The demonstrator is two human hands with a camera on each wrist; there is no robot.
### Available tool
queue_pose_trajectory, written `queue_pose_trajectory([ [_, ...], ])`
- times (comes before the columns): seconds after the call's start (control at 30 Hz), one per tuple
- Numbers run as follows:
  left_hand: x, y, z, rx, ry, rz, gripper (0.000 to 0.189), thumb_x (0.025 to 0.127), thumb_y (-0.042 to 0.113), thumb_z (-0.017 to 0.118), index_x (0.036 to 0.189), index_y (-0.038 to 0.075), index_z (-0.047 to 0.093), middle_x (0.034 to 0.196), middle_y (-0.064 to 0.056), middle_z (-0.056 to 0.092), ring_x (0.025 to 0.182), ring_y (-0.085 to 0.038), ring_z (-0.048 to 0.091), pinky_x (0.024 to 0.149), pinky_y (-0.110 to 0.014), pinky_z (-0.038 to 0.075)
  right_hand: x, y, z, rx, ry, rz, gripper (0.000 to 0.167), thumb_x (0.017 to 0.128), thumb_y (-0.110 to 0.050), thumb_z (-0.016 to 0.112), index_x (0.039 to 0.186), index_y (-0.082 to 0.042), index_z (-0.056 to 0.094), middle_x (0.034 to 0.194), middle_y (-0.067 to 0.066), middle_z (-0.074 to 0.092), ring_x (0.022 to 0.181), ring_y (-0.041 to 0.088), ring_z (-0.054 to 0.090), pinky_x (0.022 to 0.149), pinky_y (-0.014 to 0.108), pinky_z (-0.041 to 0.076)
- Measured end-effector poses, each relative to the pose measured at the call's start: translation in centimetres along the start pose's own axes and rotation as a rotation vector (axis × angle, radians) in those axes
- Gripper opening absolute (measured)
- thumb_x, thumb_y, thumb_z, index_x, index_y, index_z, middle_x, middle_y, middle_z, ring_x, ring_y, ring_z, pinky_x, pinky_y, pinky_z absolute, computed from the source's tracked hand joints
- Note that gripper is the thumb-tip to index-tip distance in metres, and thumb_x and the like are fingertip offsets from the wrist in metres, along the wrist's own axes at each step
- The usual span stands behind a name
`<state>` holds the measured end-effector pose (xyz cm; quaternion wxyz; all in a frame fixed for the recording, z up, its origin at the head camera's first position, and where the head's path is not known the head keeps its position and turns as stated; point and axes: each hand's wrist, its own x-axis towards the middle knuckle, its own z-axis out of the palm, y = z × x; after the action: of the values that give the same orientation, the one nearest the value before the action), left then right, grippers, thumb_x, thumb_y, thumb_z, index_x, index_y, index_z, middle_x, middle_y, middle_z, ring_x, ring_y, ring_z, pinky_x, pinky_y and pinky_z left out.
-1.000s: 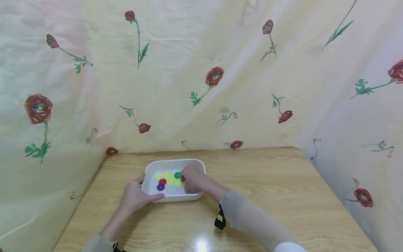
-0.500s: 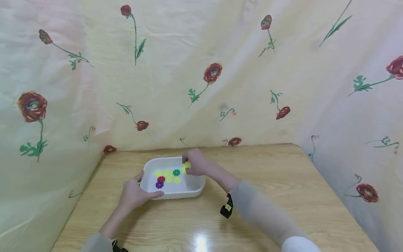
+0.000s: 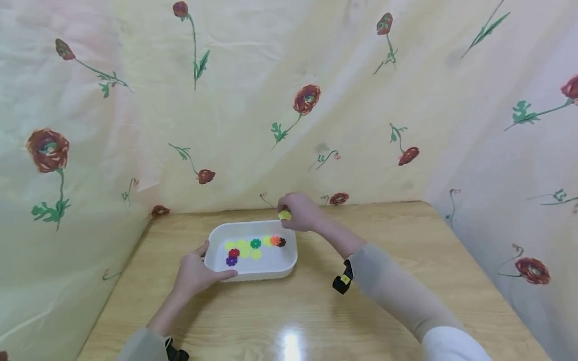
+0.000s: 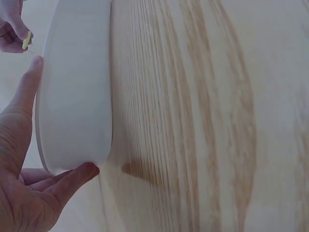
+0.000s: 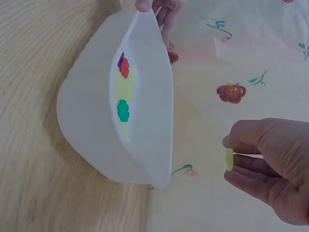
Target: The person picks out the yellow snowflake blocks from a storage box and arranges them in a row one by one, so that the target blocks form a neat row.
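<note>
A white plastic basin (image 3: 266,275) stands on the table. My left hand (image 3: 196,273) grips its near left corner, thumb along the front rim and fingers against the left wall. Over the far right corner, my right hand (image 3: 301,213) pinches a yellow snowflake disc (image 5: 229,159) between thumb and fingertips. Inside the basin lie several other yellow discs (image 3: 244,251), a red disc (image 3: 234,252) beside a purple disc (image 3: 232,261), and a green disc (image 3: 255,243). Toward the right end are an orange disc (image 3: 275,240) and a dark disc (image 3: 282,242).
The wood-grain table (image 3: 384,260) extends right and in front of the basin. A flower-print cloth (image 3: 244,110) hangs behind the table and along both sides. Each wrist carries a black camera mount (image 3: 342,283).
My right hand has risen out of the basin with the yellow snowflake disc, moving up and right past the far rim. The orange and dark discs now show. My left hand stays on the basin.
</note>
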<state>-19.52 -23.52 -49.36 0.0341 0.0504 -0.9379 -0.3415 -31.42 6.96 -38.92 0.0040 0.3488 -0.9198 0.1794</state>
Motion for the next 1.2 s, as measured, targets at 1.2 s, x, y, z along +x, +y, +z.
queue_pose_trajectory([
  [1.2, 0.5, -0.2, -0.3, -0.039, -0.007, 0.046, 0.129, 0.066, 0.054, 0.1, 0.154, -0.016, 0.038, 0.158, -0.037, 0.042, 0.141, -0.044, 0.058, 0.116, -0.058, 0.049, -3.7, 8.3, 3.6, 0.008, 0.019, 0.018, 0.015, 0.084, -0.008, 0.082, 0.097, -0.003, 0.077, 0.088, 0.007, 0.076, 0.077, 0.012, 0.064, 0.073, 0.03, 0.06],
])
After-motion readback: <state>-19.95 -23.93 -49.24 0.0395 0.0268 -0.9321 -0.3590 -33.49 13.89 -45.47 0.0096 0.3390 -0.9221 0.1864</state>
